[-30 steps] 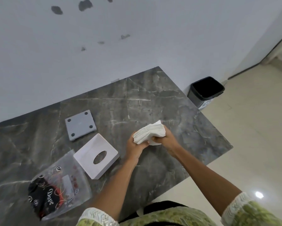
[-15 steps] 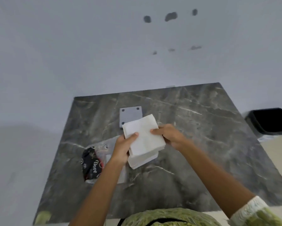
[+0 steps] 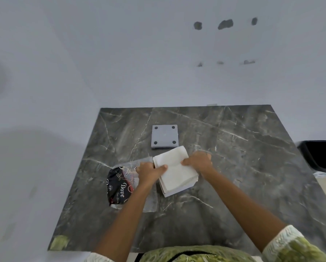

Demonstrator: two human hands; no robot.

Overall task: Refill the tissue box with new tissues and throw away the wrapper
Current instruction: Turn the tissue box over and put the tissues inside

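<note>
- Standing by the dark marble desk (image 3: 243,167), I see its top bears everything in play; a black bin (image 3: 322,157) sits on the floor off its right edge.
- The wrapper (image 3: 120,184), clear plastic with a dark printed end, lies toward the desk's left edge, partly under the left forearm and not yet thrown away.
- The stack of tissues (image 3: 175,171) is near the desk's middle, gripped from both sides. A thin white edge shows beneath it, possibly the tissue box; I cannot tell for sure.
- A grey square plate (image 3: 164,136) lies just beyond the stack, toward the far edge.
- The left hand (image 3: 150,172) is curled closed on the stack's left side, thumb across the top sheet.
- The right hand (image 3: 199,161) is clenched on the right side.
- To do this well, I would judge: keep the stack square, press evenly, and avoid creasing the sheets.
</note>
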